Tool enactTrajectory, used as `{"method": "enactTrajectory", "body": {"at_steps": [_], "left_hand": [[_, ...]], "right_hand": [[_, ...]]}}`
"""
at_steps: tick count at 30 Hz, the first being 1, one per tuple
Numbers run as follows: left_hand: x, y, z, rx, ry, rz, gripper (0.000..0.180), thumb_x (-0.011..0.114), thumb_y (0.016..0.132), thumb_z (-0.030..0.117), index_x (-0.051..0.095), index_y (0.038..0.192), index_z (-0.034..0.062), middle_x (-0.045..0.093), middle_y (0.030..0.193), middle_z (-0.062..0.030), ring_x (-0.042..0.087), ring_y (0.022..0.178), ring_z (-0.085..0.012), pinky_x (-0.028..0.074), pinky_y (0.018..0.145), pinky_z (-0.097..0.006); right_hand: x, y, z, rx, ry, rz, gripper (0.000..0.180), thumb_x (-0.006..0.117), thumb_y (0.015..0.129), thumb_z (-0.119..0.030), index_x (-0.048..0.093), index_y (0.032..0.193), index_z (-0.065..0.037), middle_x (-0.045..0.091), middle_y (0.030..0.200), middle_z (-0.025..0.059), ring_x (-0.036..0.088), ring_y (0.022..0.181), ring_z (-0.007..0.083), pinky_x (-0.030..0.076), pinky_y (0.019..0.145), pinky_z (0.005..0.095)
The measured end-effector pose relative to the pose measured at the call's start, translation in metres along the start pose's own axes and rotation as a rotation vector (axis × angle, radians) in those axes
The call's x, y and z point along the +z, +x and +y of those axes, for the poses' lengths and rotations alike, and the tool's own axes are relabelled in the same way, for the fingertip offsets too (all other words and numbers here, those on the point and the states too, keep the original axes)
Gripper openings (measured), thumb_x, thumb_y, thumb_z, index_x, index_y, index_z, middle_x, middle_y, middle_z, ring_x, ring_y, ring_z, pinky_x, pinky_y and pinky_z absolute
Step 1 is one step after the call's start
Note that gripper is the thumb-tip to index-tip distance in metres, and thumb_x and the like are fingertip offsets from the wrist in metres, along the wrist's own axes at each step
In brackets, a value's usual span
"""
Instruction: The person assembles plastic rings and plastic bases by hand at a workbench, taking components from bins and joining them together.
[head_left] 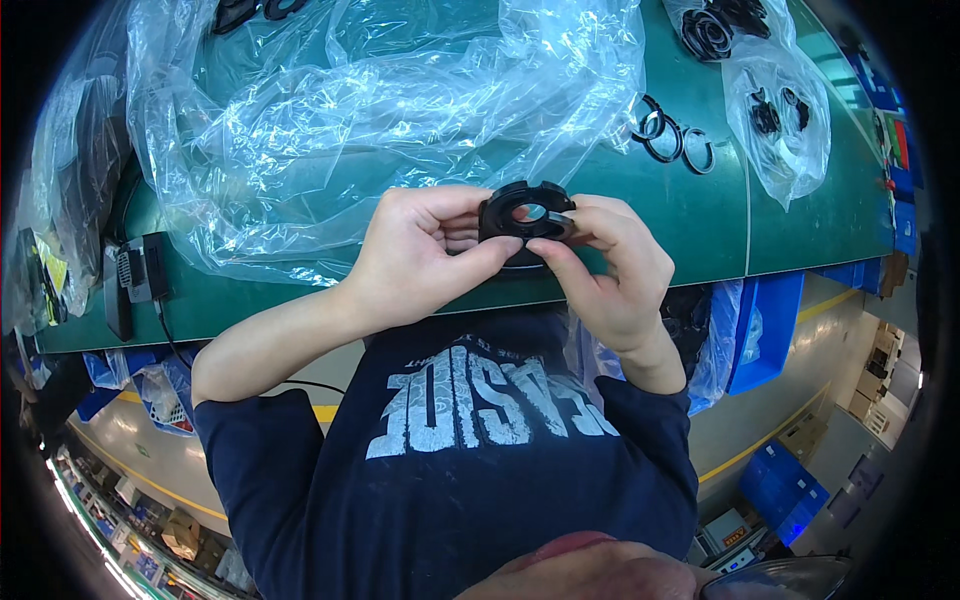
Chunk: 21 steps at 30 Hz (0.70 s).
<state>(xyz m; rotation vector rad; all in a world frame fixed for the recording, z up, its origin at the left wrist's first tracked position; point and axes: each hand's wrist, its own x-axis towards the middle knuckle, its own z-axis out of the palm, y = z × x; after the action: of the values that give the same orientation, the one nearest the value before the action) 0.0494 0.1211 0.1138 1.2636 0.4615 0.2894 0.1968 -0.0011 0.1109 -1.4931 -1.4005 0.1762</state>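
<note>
Between both hands, over the near edge of the green table, is a black ring-shaped plastic part [497,214] with a round hole and notches along its rim. My left hand [420,245] pinches it from the left, thumb at its lower edge. From the right, my right hand [612,255] grips the same part, with its thumb close to the left thumb and its fingers behind and at the side. The fingers partly hide the underside of the part.
Crumpled clear plastic sheeting [330,130] covers much of the green table [690,225]. Loose black rings [660,138] lie at the right, beside a clear bag [785,130] with black parts. A black corded device [140,268] stands at the left. Below the right edge hangs a blue bin [765,335].
</note>
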Motion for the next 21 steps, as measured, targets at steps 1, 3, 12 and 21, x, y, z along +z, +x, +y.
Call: {"method": "enactTrajectory", "body": {"at_steps": [1,3,12,21], "left_hand": [[0.000,0.000,-0.002,0.046,-0.005,0.015,0.025,0.063,0.080,-0.001,0.060,0.104,-0.0069,0.064,0.094,-0.0083,0.060,0.086,-0.0094,0.051,0.079,-0.023],[0.001,-0.001,-0.003,0.053,0.027,0.029,0.025,0.063,0.080,-0.001,0.060,0.104,-0.0068,0.064,0.094,-0.0083,0.060,0.086,-0.0095,0.051,0.079,-0.023],[-0.003,0.002,0.002,-0.015,-0.055,-0.007,0.028,0.059,0.082,-0.001,0.057,0.109,-0.0071,0.063,0.100,-0.0089,0.059,0.091,-0.0103,0.049,0.082,-0.023],[0.000,0.002,0.005,0.000,-0.181,-0.090,0.042,0.050,0.087,-0.002,0.040,0.128,-0.0035,0.058,0.111,-0.0120,0.055,0.102,-0.0138,0.046,0.085,-0.026]], "right_hand": [[0.002,-0.001,0.001,0.000,0.002,0.000,0.029,0.074,0.069,0.001,0.056,0.091,0.001,0.061,0.086,0.0129,0.064,0.070,0.0183,0.053,0.058,0.0255],[0.006,-0.005,0.004,0.054,0.116,0.042,0.034,0.073,0.070,0.002,0.055,0.098,0.002,0.061,0.090,0.0134,0.065,0.074,0.0173,0.054,0.060,0.0243],[0.005,-0.001,0.002,0.231,0.297,0.023,0.042,0.069,0.073,0.006,0.050,0.111,0.006,0.062,0.097,0.0130,0.064,0.083,0.0155,0.054,0.066,0.0231],[0.001,-0.005,0.003,0.341,0.406,0.131,0.023,0.062,0.078,0.009,0.056,0.100,0.006,0.061,0.098,0.0129,0.060,0.085,0.0130,0.048,0.075,0.0217]]}}
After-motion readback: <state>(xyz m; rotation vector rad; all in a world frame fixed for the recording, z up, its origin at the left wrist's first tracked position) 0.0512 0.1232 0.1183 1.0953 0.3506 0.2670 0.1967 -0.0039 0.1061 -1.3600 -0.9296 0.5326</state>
